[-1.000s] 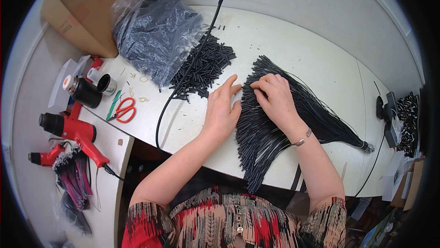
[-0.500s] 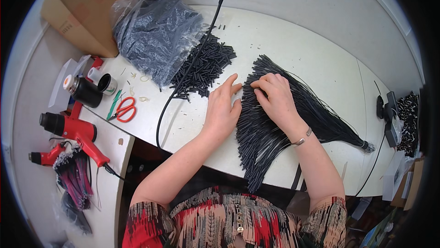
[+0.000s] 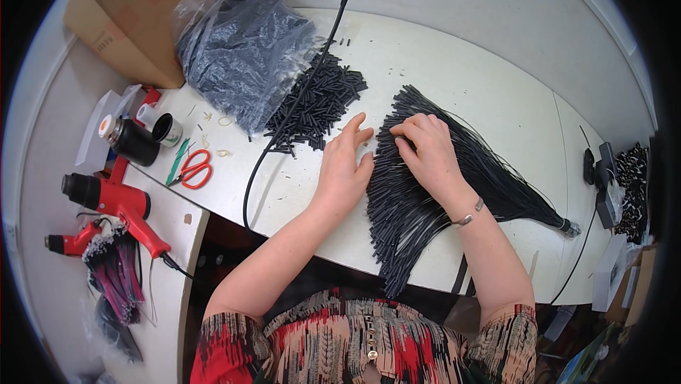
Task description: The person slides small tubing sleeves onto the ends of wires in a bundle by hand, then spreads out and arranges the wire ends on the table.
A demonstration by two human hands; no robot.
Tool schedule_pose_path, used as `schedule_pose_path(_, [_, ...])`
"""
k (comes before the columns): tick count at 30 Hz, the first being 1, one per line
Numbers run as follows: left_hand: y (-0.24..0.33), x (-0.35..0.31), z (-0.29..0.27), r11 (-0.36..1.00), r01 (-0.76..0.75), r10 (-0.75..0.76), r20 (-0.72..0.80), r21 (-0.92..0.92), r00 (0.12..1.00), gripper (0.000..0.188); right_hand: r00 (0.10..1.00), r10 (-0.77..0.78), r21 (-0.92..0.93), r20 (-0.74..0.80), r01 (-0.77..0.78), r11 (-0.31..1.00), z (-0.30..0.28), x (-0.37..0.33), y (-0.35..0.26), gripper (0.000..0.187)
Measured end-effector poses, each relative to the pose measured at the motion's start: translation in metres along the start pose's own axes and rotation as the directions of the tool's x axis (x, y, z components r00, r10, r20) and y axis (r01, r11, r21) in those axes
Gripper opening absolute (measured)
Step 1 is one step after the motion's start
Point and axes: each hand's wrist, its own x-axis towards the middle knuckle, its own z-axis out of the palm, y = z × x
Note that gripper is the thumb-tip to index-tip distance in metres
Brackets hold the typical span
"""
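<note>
Black wire bundle [image 3: 425, 199] lies fanned out on the white table [image 3: 496, 100], loose sleeved ends spread toward the near edge, some overhanging it, strands converging to a bound tip [image 3: 565, 226] at the right. Right hand [image 3: 429, 153] sits on top of the fan, fingers curled, fingertips pinching at a few strands near the upper left of the spread; exact strand count not readable. Metal bracelet [image 3: 468, 217] on that wrist. Left hand [image 3: 344, 167] lies flat just beside the fan's left edge, fingers extended and relaxed, gripping nothing, fingertips touching the outermost strands. Left of the hands, a black cable [image 3: 284, 128] runs from the near table edge up across the table and out the top. Further left, on a lower side surface: red heat gun [image 3: 113, 203], a second smaller red tool [image 3: 67, 242], a bunch of red-and-black wires [image 3: 113, 277]. On the table's left end: red-handled scissors [image 3: 195, 169], black cylindrical container [image 3: 131, 141], small round tape roll [image 3: 167, 128]. Beyond the hands, a heap of short black tube pieces [image 3: 319, 100] touches a clear plastic bag [image 3: 241, 50] full of the same stock. Cardboard box [image 3: 135, 15] behind the bag, far left. Far right edge: a pile of small dark parts [image 3: 631, 185], well apart from the bundle.
</note>
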Motion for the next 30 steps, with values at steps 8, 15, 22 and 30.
schedule_pose_path(8, [-0.007, 0.004, -0.001, 0.998, -0.053, 0.054, -0.03, 0.026, 0.998, 0.06, 0.998, 0.0, -0.001, -0.063, 0.0, 1.0, -0.004, 0.004, 0.001, 0.014])
schedule_pose_path(15, [-0.004, 0.007, -0.001, 0.999, -0.025, 0.025, -0.021, -0.043, 0.999, 0.061, 0.995, -0.029, -0.09, -0.096, 0.02, 0.996, -0.046, 0.011, -0.002, 0.015])
schedule_pose_path(22, [-0.008, 0.003, -0.006, 0.992, 0.055, -0.058, -0.023, -0.115, 0.998, 0.06, 0.995, 0.096, -0.275, -0.007, -0.095, 0.957, -0.103, -0.051, 0.016, 0.024])
schedule_pose_path(30, [-0.003, 0.003, -0.009, 0.981, 0.077, -0.083, -0.028, -0.177, 0.996, 0.057, 0.935, 0.354, -0.42, 0.02, -0.313, 0.852, -0.157, -0.169, 0.06, 0.051])
